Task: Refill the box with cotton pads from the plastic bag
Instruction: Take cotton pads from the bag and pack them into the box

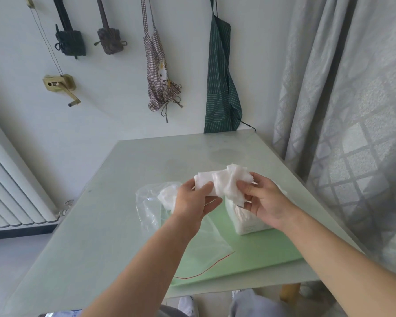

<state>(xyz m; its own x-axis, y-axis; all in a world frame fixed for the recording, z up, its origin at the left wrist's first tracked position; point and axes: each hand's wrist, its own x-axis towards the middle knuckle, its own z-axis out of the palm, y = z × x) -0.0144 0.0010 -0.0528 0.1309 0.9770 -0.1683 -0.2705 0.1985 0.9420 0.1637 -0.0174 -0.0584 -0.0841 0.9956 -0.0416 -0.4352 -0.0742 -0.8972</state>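
Note:
A bunch of white cotton pads (224,183) is held in the air over the table between both hands. My left hand (192,200) pinches its left end and my right hand (264,200) grips its right end. Below my right hand stands the translucent box (249,221), with pads showing inside it; my hand hides its top. The clear plastic bag (151,202) lies to the left on the table, with more white pads (168,195) inside, and its red-edged opening points toward me.
A light green mat (261,252) lies under the bag and box on the pale glass table (114,225). A grey curtain (352,110) hangs close on the right. Aprons hang on the far wall and a white radiator (12,191) stands at left.

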